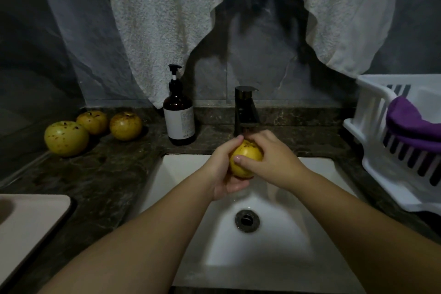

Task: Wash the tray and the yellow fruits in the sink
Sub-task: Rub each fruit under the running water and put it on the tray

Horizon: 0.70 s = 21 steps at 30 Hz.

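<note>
Dark marble table [114, 174] surrounds a white sink [262, 246]. Both hands grip one yellow fruit [245, 162] beneath the tap [245, 112]; left hand [224, 169] cradles it, right hand [269, 160] wraps over

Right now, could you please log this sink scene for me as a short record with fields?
held fruit: yellow fruit over the sink, below the faucet
left hand: cups it from below
right hand: wraps over its right side
waiting fruits: three on the counter, left
tray: near left, on the counter
soap bottle: left of the faucet
drying rack: right, holding a purple cloth
</note>
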{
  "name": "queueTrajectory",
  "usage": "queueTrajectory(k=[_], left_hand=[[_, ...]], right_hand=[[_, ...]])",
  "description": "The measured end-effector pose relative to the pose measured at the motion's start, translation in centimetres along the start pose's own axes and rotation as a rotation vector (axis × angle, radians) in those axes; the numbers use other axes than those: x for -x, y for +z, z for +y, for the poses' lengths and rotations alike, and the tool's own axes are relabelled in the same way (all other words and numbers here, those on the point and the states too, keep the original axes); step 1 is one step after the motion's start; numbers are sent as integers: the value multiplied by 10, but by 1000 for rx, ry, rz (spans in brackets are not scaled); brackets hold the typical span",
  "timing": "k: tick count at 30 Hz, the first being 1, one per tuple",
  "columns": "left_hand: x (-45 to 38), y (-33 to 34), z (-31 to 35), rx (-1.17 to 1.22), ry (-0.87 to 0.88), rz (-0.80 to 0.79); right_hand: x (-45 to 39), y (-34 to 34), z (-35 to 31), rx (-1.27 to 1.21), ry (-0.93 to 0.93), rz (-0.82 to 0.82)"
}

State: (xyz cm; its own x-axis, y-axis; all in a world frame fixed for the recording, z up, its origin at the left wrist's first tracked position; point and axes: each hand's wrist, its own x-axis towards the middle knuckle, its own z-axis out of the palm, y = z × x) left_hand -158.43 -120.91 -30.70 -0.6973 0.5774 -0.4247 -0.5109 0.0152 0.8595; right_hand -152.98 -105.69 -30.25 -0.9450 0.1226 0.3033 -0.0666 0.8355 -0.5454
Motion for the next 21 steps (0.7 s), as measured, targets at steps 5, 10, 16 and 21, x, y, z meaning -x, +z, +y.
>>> queueTrajectory(k=[5,10,16,21], left_hand=[[-4,-1,-1,123,35,17],[-3,-2,0,126,64,-19],[-4,-2,-1,84,108,26],[-5,-3,-3,57,131,5]], right_hand=[[2,-7,11,-97,-89,-14],[3,-8,9,-80,-141,13],[3,-8,10,-78,-149,-10],[0,-7,10,-77,-113,15]])
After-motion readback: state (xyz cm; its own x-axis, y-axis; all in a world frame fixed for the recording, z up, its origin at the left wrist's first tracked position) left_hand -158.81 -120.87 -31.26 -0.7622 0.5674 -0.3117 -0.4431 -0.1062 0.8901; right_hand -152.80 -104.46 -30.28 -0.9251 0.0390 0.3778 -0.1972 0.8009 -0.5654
